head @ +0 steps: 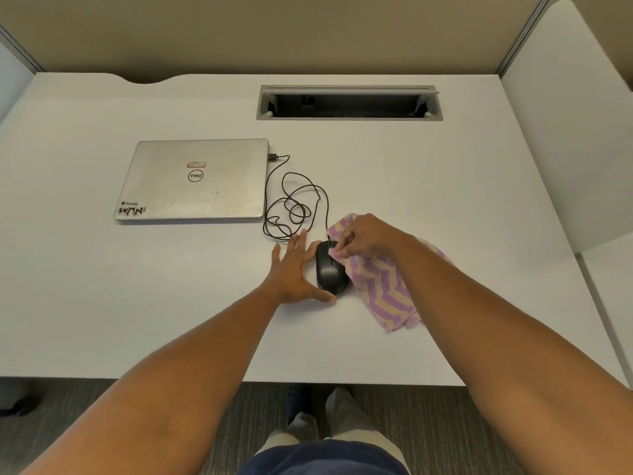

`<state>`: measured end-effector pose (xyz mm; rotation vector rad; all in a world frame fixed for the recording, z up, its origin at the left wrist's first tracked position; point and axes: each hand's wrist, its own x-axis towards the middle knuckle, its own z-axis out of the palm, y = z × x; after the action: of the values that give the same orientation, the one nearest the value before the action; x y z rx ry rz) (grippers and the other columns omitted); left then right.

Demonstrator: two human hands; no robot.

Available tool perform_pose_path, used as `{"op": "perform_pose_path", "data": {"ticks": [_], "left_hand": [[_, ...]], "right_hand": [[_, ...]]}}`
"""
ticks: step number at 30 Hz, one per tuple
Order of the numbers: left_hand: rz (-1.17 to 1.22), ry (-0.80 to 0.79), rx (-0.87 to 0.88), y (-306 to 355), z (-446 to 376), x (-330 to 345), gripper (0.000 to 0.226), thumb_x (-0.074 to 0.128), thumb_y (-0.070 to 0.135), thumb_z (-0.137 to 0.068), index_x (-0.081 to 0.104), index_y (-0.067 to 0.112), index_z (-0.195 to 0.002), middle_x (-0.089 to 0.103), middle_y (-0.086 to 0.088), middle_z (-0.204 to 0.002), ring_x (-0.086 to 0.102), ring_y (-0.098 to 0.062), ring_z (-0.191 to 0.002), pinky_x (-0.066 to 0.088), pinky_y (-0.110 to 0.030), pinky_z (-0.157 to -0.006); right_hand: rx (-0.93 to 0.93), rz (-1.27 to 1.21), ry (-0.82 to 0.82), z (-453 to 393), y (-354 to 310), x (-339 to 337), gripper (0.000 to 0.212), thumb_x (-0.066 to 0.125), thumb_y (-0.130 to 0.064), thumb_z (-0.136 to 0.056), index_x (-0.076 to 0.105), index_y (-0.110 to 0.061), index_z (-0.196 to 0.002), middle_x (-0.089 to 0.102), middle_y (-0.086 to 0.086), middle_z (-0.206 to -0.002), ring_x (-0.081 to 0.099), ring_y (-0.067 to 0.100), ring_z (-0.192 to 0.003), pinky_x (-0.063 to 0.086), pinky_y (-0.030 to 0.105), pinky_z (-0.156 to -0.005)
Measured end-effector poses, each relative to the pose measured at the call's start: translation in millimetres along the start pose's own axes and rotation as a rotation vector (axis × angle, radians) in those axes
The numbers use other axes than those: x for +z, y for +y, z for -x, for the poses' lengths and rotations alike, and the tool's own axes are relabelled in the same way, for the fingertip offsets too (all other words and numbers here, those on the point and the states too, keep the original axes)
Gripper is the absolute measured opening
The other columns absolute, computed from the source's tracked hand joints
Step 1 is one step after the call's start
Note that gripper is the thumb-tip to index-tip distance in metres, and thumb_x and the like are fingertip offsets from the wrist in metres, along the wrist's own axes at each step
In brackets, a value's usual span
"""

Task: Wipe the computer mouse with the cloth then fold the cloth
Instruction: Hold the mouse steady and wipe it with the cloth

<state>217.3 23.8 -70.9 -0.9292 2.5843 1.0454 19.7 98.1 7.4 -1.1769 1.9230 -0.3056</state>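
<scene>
A black wired computer mouse (329, 272) lies on the white desk (137, 303) near its middle. My left hand (297, 269) rests against the mouse's left side, fingers spread and thumb at its near end, steadying it. My right hand (368, 236) pinches a pink and cream zigzag cloth (383, 286) and presses a bunched part of it onto the front right of the mouse. The remainder of the cloth trails on the desk to the right of the mouse, partly under my right forearm.
A closed silver laptop (195, 180) lies at the back left. The mouse's black cable (294, 204) loops between laptop and mouse. An open cable tray slot (349, 102) is set into the desk at the back. White partitions stand at the right.
</scene>
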Motion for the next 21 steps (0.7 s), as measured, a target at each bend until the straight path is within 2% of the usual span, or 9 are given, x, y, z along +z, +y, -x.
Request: {"op": "perform_pose_path", "data": {"ticks": [3,6,9,11,13,15,17,21], "left_hand": [[-0.008,0.0,-0.004,0,0,0,0.137,0.077,0.078,-0.05,0.004,0.036,-0.157,-0.02,0.005,-0.165,-0.028,-0.007,-0.147,-0.021,-0.045,-0.118],[0.0,0.005,-0.005,0,0,0,0.137,0.077,0.079,-0.049,0.006,0.034,-0.158,-0.019,0.005,-0.165,-0.027,-0.006,-0.147,-0.021,-0.046,-0.118],[-0.003,0.009,0.003,0,1,0,0.138,0.076,0.079,-0.049,0.005,0.034,-0.158,-0.018,0.004,-0.165,-0.027,-0.006,-0.147,-0.022,-0.044,-0.117],[-0.003,0.008,-0.002,1,1,0,0.138,0.076,0.079,-0.049,0.005,0.033,-0.158,-0.018,0.004,-0.165,-0.027,-0.007,-0.147,-0.022,-0.043,-0.117],[-0.004,0.001,-0.009,2,1,-1,0.137,0.077,0.077,-0.051,0.005,0.032,-0.158,-0.019,0.004,-0.165,-0.027,-0.007,-0.147,-0.022,-0.043,-0.117],[-0.004,0.0,-0.011,1,2,0,0.137,0.079,0.076,-0.052,0.005,0.032,-0.158,-0.019,0.005,-0.165,-0.028,-0.007,-0.147,-0.022,-0.044,-0.117],[-0.003,-0.001,-0.013,3,2,-1,0.136,0.079,0.075,-0.053,0.005,0.032,-0.158,-0.019,0.004,-0.165,-0.028,-0.007,-0.147,-0.021,-0.045,-0.117],[-0.018,0.008,-0.002,3,2,-2,0.135,0.08,0.074,-0.054,0.005,0.031,-0.158,-0.018,0.004,-0.165,-0.027,-0.005,-0.146,-0.021,-0.045,-0.118]], "right_hand": [[-0.072,0.112,0.081,-2,-5,3,0.018,0.075,-0.021,-0.081,0.078,-0.016,-0.097,0.07,-0.002,-0.099,0.059,0.008,-0.09,0.042,0.021,-0.075],[-0.072,0.059,-0.098,1,-5,-3,0.017,0.077,-0.022,-0.078,0.078,-0.019,-0.095,0.073,-0.005,-0.1,0.061,0.007,-0.092,0.047,0.023,-0.077],[-0.041,0.143,-0.281,4,-4,-7,0.015,0.082,-0.025,-0.072,0.079,-0.03,-0.086,0.071,-0.019,-0.087,0.058,-0.002,-0.088,0.046,0.02,-0.073],[-0.042,0.129,-0.243,3,-4,-3,0.014,0.082,-0.023,-0.072,0.079,-0.028,-0.085,0.069,-0.019,-0.083,0.059,-0.001,-0.084,0.044,0.019,-0.068],[-0.06,0.069,-0.109,2,-4,2,0.015,0.079,-0.023,-0.075,0.079,-0.023,-0.089,0.069,-0.015,-0.084,0.06,0.003,-0.083,0.042,0.018,-0.065],[-0.114,0.083,0.025,3,-6,6,0.017,0.075,-0.023,-0.079,0.078,-0.016,-0.095,0.072,-0.006,-0.092,0.061,0.007,-0.086,0.043,0.018,-0.069],[-0.171,0.13,0.055,6,-10,10,0.019,0.072,-0.021,-0.083,0.077,-0.012,-0.1,0.074,0.001,-0.099,0.063,0.011,-0.089,0.045,0.021,-0.074],[-0.149,0.145,-0.184,10,-15,14,0.018,0.073,-0.02,-0.081,0.077,-0.018,-0.099,0.074,-0.004,-0.094,0.063,0.008,-0.085,0.044,0.019,-0.069]]}}
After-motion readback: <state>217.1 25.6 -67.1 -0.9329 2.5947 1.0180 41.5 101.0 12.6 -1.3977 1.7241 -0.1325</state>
